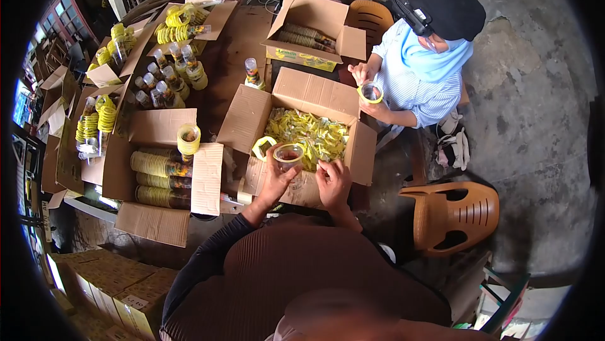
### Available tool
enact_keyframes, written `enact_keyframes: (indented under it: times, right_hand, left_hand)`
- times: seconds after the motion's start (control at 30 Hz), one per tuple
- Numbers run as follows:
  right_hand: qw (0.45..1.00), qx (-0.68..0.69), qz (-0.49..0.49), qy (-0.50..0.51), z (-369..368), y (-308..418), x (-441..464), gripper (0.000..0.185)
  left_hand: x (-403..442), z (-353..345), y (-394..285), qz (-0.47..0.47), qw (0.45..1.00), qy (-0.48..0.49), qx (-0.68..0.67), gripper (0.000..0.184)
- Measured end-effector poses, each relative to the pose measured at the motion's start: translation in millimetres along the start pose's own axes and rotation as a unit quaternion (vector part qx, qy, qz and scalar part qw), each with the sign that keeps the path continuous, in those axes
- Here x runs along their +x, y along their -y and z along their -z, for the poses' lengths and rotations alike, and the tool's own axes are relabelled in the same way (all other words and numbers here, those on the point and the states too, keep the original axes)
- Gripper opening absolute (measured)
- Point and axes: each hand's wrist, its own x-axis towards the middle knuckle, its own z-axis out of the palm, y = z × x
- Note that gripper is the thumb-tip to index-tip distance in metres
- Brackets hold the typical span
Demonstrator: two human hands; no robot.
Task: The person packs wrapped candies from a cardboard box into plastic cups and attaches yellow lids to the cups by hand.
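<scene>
My left hand [277, 179] is wrapped round a clear plastic cup [289, 152], its open mouth facing up and something dark reddish inside. My right hand [333, 183] is close beside it, over the near edge of a cardboard box [313, 93]. Its fingers are curled together; what they hold, if anything, is too small to make out. Many small yellow sachets [310, 132] fill that box. Just left of the cup, a yellow ring-shaped piece [263, 148] lies against the sachets.
Stacked yellow-rimmed cups fill an open carton [161, 180] at left, with a cup stack [188, 138] on its flap. Several cup stacks [169, 82] stand behind. Another carton [307, 53] is at the back. A co-worker [419, 70] holds a yellow-rimmed cup [370, 92]. An orange chair [450, 218] stands right.
</scene>
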Motion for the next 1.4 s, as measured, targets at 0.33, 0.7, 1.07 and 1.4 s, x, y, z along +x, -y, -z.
enact_keyframes:
  times: [0.33,0.7,1.07,1.4]
  right_hand:
    - [0.994,-0.070,0.087,0.005,2,4,-10,0.015]
    - [0.998,-0.013,0.064,-0.025,19,-1,-7,0.018]
    - [0.999,0.031,-0.002,0.027,22,-29,16,0.016]
    - [0.987,-0.056,0.151,0.022,34,-30,7,0.024]
  left_hand:
    - [-6,-7,3,-0.038,0.999,0.031,0.009,0.068]
    - [3,-17,2,-0.090,0.996,0.018,0.014,0.066]
    - [2,-38,-1,-0.055,0.996,0.075,-0.010,0.071]
    - [13,-21,-13,-0.062,0.994,0.030,0.080,0.074]
